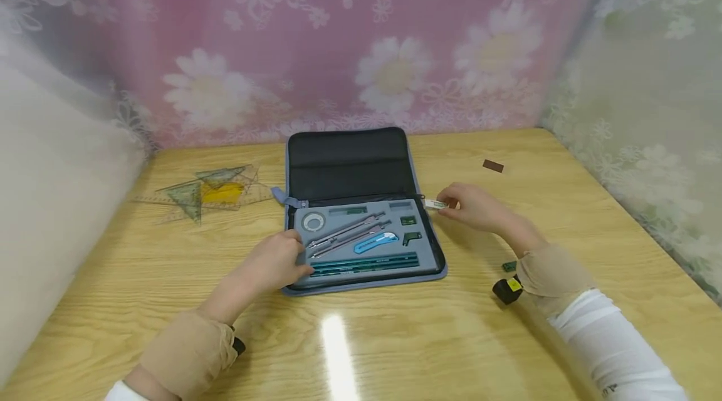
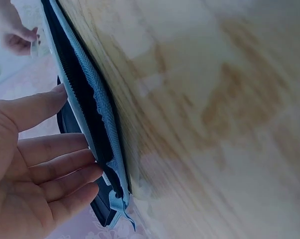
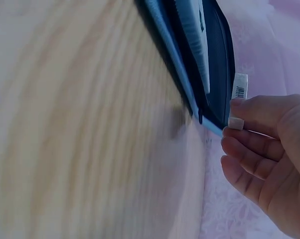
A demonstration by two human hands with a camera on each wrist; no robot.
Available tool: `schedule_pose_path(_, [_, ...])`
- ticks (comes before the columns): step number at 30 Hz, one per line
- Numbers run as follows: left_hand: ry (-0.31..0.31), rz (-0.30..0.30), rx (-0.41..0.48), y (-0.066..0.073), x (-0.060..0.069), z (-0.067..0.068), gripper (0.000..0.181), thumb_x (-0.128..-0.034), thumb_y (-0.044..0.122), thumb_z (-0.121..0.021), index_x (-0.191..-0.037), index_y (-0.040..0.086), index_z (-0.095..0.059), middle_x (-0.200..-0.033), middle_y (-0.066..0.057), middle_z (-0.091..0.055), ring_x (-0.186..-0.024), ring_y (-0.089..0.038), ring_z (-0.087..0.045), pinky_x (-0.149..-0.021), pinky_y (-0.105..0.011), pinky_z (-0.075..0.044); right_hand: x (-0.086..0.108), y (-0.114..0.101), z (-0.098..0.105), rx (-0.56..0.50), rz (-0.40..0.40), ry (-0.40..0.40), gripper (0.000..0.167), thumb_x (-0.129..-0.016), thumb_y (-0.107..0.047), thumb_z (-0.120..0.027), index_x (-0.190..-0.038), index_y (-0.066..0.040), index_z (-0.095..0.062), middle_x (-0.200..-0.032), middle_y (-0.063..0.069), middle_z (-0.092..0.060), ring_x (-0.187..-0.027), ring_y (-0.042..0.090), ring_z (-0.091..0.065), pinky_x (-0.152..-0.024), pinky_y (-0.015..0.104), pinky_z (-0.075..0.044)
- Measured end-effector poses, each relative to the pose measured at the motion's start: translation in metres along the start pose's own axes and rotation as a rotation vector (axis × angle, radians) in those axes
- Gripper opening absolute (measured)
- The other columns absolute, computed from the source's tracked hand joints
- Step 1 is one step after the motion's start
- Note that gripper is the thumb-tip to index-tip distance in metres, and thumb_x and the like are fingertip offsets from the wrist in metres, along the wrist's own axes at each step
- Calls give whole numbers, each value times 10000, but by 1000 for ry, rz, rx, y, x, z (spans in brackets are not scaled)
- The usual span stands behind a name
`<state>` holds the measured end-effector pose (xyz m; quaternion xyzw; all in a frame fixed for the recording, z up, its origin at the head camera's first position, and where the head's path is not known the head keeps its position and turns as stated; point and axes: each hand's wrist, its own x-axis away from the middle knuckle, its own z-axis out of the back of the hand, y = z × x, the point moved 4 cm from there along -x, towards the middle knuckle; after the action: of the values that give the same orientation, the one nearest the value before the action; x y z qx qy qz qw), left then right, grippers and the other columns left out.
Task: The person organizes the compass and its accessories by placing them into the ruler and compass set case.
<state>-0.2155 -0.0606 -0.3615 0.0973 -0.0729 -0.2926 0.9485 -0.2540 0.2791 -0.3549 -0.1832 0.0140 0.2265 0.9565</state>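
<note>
My right hand pinches a small white eraser with a printed sleeve between thumb and fingers, beside the right edge of an open zip case. In the right wrist view, a barcode shows on the eraser. The left hand rests at the left edge of the case's grey tray, its fingers loosely extended against the side. Held in the tray are a round white ring, two metal compasses, a blue utility knife, green pencils and small green pieces.
Several clear rulers and set squares lie overlapped to the left of the case. A dark brown strip lies at the back right. Near the right wrist is a small green item. Floral cloth hangs behind the table.
</note>
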Motion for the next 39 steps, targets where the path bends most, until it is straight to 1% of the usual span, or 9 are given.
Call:
schedule_pose_path(5, [-13,16,5,1,-1,0,234,-796,254,-736,-839,30,-683,-998,-86,-582,-826,-215,-579,-699,-340,-480,-18,-3,-4,2,39,0,138,-822,-70,-677,-940,-2,-653,-826,40,-609,-747,177,-573,-667,355,-470])
schedule_pose_path(8, [-11,16,3,1,-2,0,212,-791,257,-740,-774,59,-666,-964,-70,-580,-792,-200,-572,-683,-336,-476,-25,-5,-7,-18,29,-17,152,-827,-63,-667,-961,6,-652,-843,46,-611,-759,178,-568,-683,352,-470])
schedule_pose_path(12, [8,12,-4,2,-3,1,226,-775,270,-754,-696,97,-632,-909,-49,-575,-758,-190,-565,-676,-338,-476,-34,-10,-11,-7,44,-51,178,-842,-73,-656,-990,27,-649,-872,73,-618,-775,193,-570,-700,368,-478])
schedule_pose_path(16, [38,-7,-32,2,-3,2,237,-762,278,-764,-680,99,-631,-842,-31,-561,-718,-181,-555,-656,-340,-477,-43,-16,-15,35,99,-68,191,-846,-94,-661,-1000,18,-658,-896,82,-622,-784,196,-579,-702,367,-485])
schedule_pose_path(20, [52,-6,-40,2,-3,2,244,-760,285,-765,-669,111,-622,-821,-18,-550,-694,-169,-545,-638,-333,-471,-50,-19,-20,44,139,-67,181,-833,-86,-674,-990,4,-671,-870,63,-607,-738,164,-547,-659,333,-468])
schedule_pose_path(24, [61,4,-34,1,-2,1,258,-758,293,-767,-651,123,-604,-811,-11,-539,-670,-158,-529,-620,-327,-462,-53,-24,-23,44,151,-74,186,-833,-79,-672,-999,5,-673,-853,52,-582,-709,149,-515,-633,314,-446])
schedule_pose_path(29, [76,-1,-46,1,-2,1,256,-750,297,-773,-655,124,-611,-792,-7,-531,-653,-157,-526,-612,-327,-464,-55,-27,-23,34,155,-86,204,-834,-96,-679,-1009,8,-673,-850,48,-569,-706,145,-515,-634,310,-449])
schedule_pose_path(33, [75,0,-46,1,-2,1,252,-748,295,-776,-660,119,-617,-780,-5,-523,-645,-156,-521,-610,-326,-464,-57,-26,-25,28,156,-88,215,-828,-107,-689,-1010,7,-680,-832,39,-564,-707,143,-512,-634,311,-449])
schedule_pose_path(39, [63,8,-48,1,-3,0,242,-755,297,-770,-684,109,-634,-791,-7,-525,-658,-160,-531,-608,-325,-469,-59,-21,-26,-23,88,-112,186,-843,-105,-673,-1001,-9,-689,-842,38,-602,-738,160,-552,-659,330,-471])
